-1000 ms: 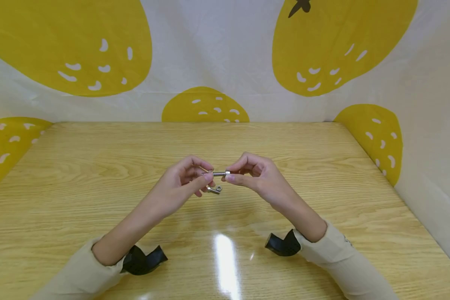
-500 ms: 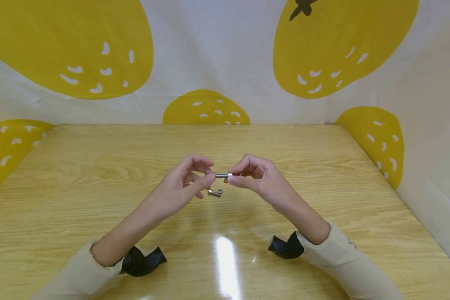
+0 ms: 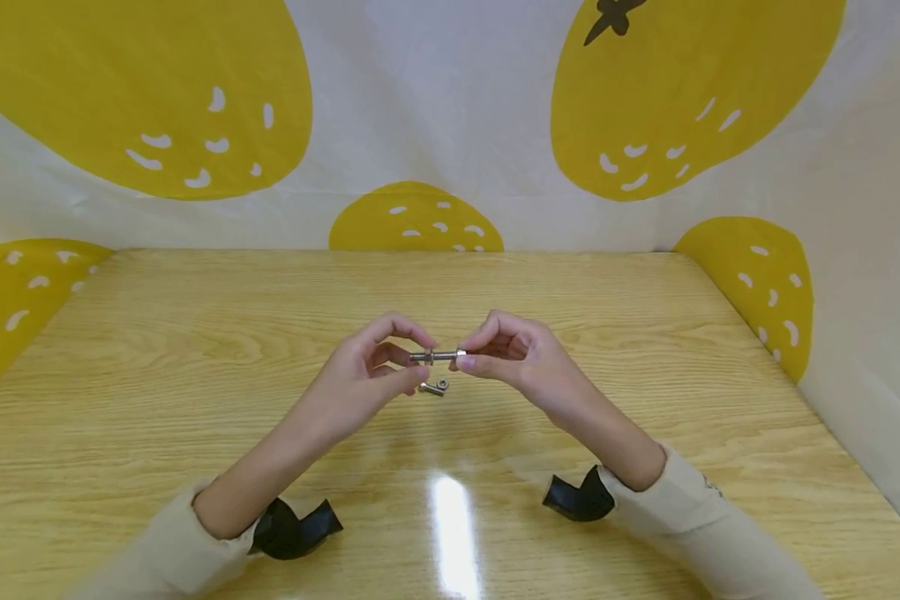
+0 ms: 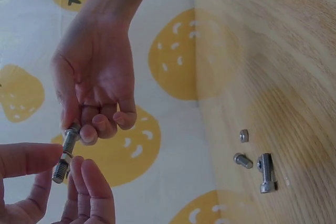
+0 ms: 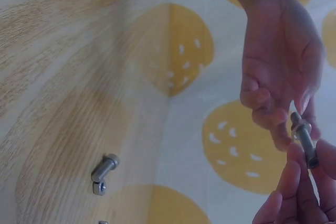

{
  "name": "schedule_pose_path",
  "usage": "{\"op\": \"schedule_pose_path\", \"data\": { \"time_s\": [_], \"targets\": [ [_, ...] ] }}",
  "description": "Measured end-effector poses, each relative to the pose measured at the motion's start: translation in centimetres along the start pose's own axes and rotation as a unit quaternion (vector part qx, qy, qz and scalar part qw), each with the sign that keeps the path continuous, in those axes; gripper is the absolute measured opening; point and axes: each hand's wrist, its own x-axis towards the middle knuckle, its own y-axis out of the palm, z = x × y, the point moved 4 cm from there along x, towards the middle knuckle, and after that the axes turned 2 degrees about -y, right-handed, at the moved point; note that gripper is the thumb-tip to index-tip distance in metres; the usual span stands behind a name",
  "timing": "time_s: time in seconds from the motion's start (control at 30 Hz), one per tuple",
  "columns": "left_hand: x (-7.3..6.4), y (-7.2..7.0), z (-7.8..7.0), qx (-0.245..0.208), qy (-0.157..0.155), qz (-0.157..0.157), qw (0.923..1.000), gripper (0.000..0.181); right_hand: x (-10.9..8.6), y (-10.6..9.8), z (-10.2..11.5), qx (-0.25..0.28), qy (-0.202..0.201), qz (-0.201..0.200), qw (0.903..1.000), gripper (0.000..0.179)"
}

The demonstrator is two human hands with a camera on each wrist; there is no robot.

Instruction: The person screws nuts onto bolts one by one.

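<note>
A steel bolt (image 3: 446, 356) is held level above the table, with a nut (image 4: 66, 157) threaded partway along its shank. My right hand (image 3: 523, 354) pinches the bolt's head (image 4: 74, 128) between thumb and fingers. From the other side, my left hand (image 3: 356, 379) has its thumb and index fingertip at the nut, one on either side. The threaded end pokes out past the nut toward the left palm. Below the hands, another bolt (image 3: 432, 389) lies on the table beside a loose nut (image 3: 442, 384).
The left wrist view shows a second short bolt (image 4: 243, 160) and a nut (image 4: 244, 136) near the longer bolt (image 4: 267, 174) on the wooden table (image 3: 195, 333). A white curtain (image 3: 427, 108) with yellow fruit shapes hangs along the back and sides. Black wrist mounts (image 3: 292, 530) sit at both cuffs.
The left thumb and index finger have spread apart, baring the nut and threaded end that they covered before. The right hand keeps its pinch on the bolt's head.
</note>
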Motion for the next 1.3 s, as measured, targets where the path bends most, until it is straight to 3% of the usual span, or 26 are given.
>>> {"op": "schedule_pose_path", "data": {
  "time_s": [0.27, 0.5, 0.63, 0.93, 1.13, 1.3],
  "targets": [
    [0.1, 0.4, 0.4, -0.001, -0.022, 0.021, 0.9995, 0.028, -0.2, 0.0, 0.1, 0.001, -0.005, -0.005, 1.0000, 0.013],
    [0.0, 0.5, 0.6, -0.016, -0.001, 0.002, 0.9999, 0.022, -0.2, 0.0, -0.1, 0.009, -0.004, -0.004, 0.9999, 0.013],
    [-0.1, 0.4, 0.4, -0.025, 0.000, -0.002, 0.9997, 0.028, -0.2, 0.1, -0.3, 0.015, -0.003, -0.002, 0.9999, 0.013],
    [0.4, 0.6, 1.1, 0.006, -0.041, 0.019, 0.9990, 0.029, -0.1, 0.2, -0.5, 0.004, -0.007, -0.004, 1.0000, 0.014],
    [0.4, 0.6, 0.8, -0.017, -0.021, 0.009, 0.9996, 0.022, 0.1, 0.2, -0.5, 0.009, -0.006, -0.006, 0.9999, 0.012],
    [0.2, 0.3, 0.6, -0.021, -0.018, 0.011, 0.9996, 0.035, 0.1, 0.3, -0.6, 0.011, -0.006, -0.004, 0.9999, 0.011]
  ]
}}
